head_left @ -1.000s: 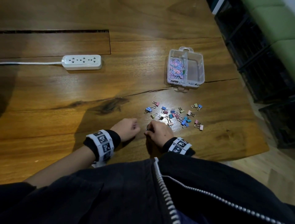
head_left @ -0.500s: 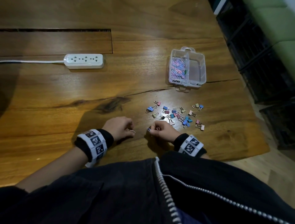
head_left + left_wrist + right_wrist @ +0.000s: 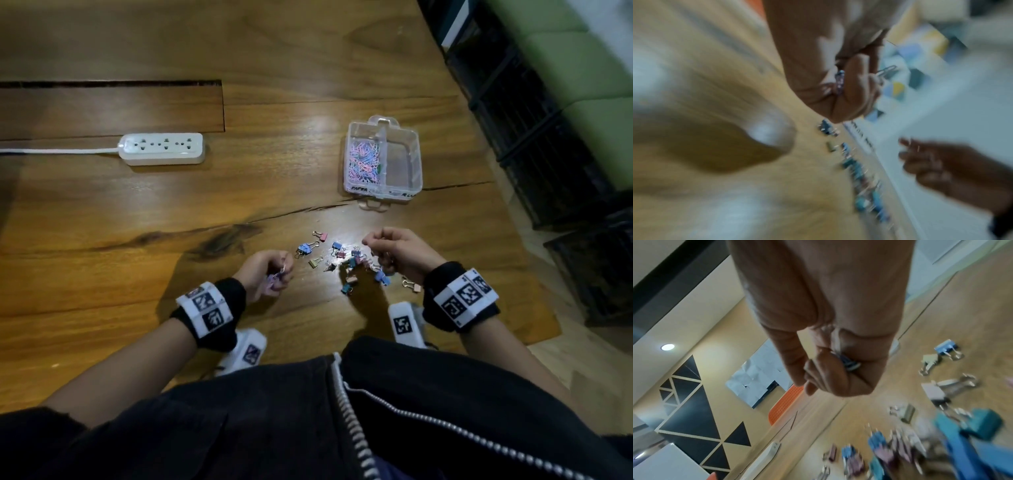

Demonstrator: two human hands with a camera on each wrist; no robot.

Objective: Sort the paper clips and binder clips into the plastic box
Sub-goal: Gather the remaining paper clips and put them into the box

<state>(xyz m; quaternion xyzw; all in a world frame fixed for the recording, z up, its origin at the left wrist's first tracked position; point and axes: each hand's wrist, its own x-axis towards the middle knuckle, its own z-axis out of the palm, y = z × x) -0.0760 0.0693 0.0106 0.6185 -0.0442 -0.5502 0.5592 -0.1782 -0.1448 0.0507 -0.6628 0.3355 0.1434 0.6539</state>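
The clear plastic box [image 3: 418, 161] sits on the wooden table; its left compartment holds pastel paper clips [image 3: 363, 161], and its right compartment looks empty. Several coloured binder clips [image 3: 342, 260] lie scattered in front of it. My left hand [image 3: 281, 270] is just left of the pile, fingers curled round a few paper clips [image 3: 887, 71]. My right hand [image 3: 376, 246] hovers over the pile's right part, curled round small blue clips [image 3: 849, 362]. The left wrist view is blurred.
A white power strip [image 3: 162, 149] with its cord lies at the far left of the table. Dark crates [image 3: 548, 137] stand beyond the table's right edge. A dark crack runs through the wood below the box.
My right hand has left the spot beside the left hand and moved up and right, over the binder clip pile. The left hand has shifted slightly forward, still holding its clips.
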